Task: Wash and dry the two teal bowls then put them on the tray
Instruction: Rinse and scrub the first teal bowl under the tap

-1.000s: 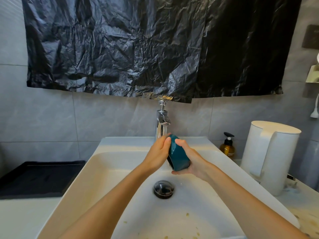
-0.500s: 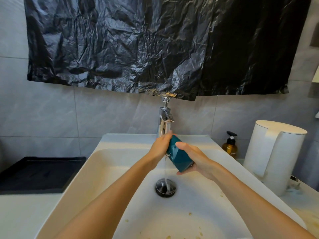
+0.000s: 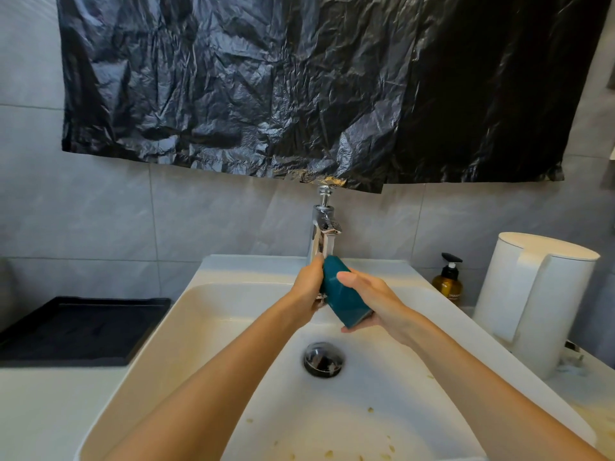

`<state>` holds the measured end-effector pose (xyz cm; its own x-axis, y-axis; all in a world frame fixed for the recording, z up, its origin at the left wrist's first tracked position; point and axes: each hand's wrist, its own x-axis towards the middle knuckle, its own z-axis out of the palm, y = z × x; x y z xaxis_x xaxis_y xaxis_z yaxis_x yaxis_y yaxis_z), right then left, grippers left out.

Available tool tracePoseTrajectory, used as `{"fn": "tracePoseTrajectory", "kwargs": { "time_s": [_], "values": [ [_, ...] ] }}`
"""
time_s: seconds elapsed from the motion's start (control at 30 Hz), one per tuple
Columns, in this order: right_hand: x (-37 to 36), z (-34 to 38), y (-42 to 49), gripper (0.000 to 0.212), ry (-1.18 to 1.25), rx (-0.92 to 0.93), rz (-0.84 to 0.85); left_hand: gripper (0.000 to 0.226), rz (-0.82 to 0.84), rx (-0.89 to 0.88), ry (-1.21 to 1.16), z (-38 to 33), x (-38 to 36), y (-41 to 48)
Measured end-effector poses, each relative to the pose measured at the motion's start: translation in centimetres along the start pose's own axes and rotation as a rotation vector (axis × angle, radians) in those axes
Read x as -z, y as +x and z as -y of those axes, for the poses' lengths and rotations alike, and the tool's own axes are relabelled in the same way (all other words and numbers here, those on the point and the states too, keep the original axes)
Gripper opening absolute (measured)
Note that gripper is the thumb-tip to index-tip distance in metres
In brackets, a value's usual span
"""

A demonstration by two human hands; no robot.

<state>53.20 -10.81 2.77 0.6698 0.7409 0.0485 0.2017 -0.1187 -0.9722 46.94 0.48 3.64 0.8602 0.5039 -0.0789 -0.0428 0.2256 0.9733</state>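
Gripped in both hands above the basin of a white ceramic sink (image 3: 206,327): a small, deep teal bowl (image 3: 346,294), tipped on its side, base pointing down and to the right, top edge just beneath the spout of a chrome tap (image 3: 324,227). Left hand (image 3: 307,287) curled round the bowl's left side, thumb tip up against the top edge beside the spout, fingers out of sight behind the bowl. Right hand (image 3: 376,299) clasped on the other side, thumb laid across the outer wall, fingers tucked under the base. Both forearms bare, reaching in from the lower edge of the view. A wet glint below the left hand, possibly running water, though too faint to say for sure.

Straight below the bowl, a round dark metal drain plug (image 3: 323,359); nearer the front of the basin, scattered yellowish food scraps (image 3: 370,409). Left of the sink, well apart from the bowl, a black rectangular tray (image 3: 76,327) flat on the white surface (image 3: 40,410). Right of the sink, an amber pump bottle (image 3: 448,284) with a black top near the wall, and just beside it a tall white lidded jug (image 3: 532,301). Behind everything, grey wall tiles (image 3: 166,211), with a crumpled black plastic sheet (image 3: 299,88) hung across them, lower edge reaching down to the top of the tap.
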Motion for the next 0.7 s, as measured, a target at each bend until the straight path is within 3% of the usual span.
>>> {"fn": "tracePoseTrajectory", "kwargs": {
  "time_s": [0.1,0.17,0.33,0.43,0.57,0.7],
  "values": [
    [0.4,0.2,0.3,0.026,0.020,0.042,-0.058,0.036,0.046,0.014,-0.147,0.1,0.1,-0.4],
    [0.8,0.0,0.3,0.019,-0.038,0.098,-0.024,0.037,0.046,0.046,-0.219,-0.6,0.9,-0.5],
    [0.8,-0.3,0.3,0.032,-0.088,0.149,0.076,0.026,0.070,0.216,-0.325,-1.5,1.7,-0.9],
    [0.4,-0.2,0.4,0.037,-0.017,0.112,0.106,0.033,0.054,0.153,-0.348,-1.4,1.9,-0.5],
    [-0.9,-0.1,0.7,0.052,0.182,-0.047,0.081,0.025,0.038,0.019,-0.265,-0.6,1.5,-0.4],
    [-1.7,-0.1,0.8,0.068,0.322,-0.187,-0.025,0.046,-0.002,-0.120,-0.154,0.4,1.1,-0.5]
  ]
}}
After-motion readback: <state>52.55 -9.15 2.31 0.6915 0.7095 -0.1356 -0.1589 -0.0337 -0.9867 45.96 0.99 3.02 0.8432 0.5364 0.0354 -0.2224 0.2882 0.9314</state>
